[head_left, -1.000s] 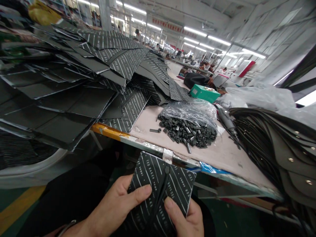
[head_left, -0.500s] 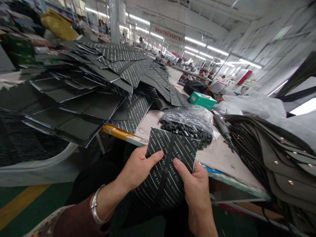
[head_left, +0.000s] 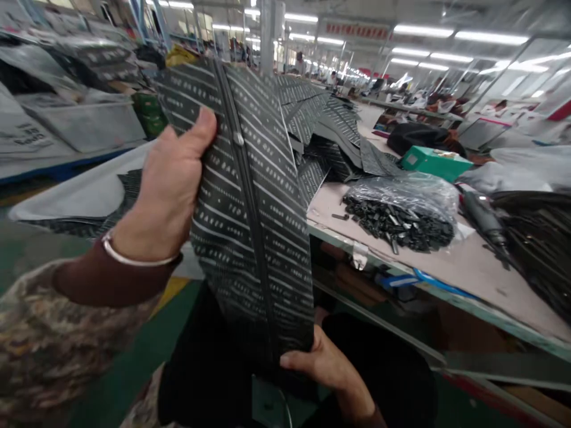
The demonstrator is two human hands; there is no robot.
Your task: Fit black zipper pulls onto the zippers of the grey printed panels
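Note:
A long dark fabric panel (head_left: 250,196) with pale diagonal stripes and printed lettering fills the middle of the view, held up before me. Down its length runs a black zipper (head_left: 252,220), with a small shiny spot near the top. My left hand (head_left: 172,178) grips the panel's upper left edge, thumb on the front face, fingers hidden behind. Lower down, my right hand (head_left: 323,362) pinches the bottom right corner between thumb and fingers. A metal bangle (head_left: 134,255) circles my left wrist.
On the workbench (head_left: 504,291) lies a plastic bag (head_left: 401,208) of small black pieces, near a green box (head_left: 435,163) and a dark hand tool (head_left: 484,220). More striped panels (head_left: 307,113) are piled behind the held one. White bins (head_left: 89,125) stand at left.
Both hands held the panel's near end close together. Now they are far apart, left hand raised and to the left, right hand lower, with the panel stretched lengthwise. The view has turned left.

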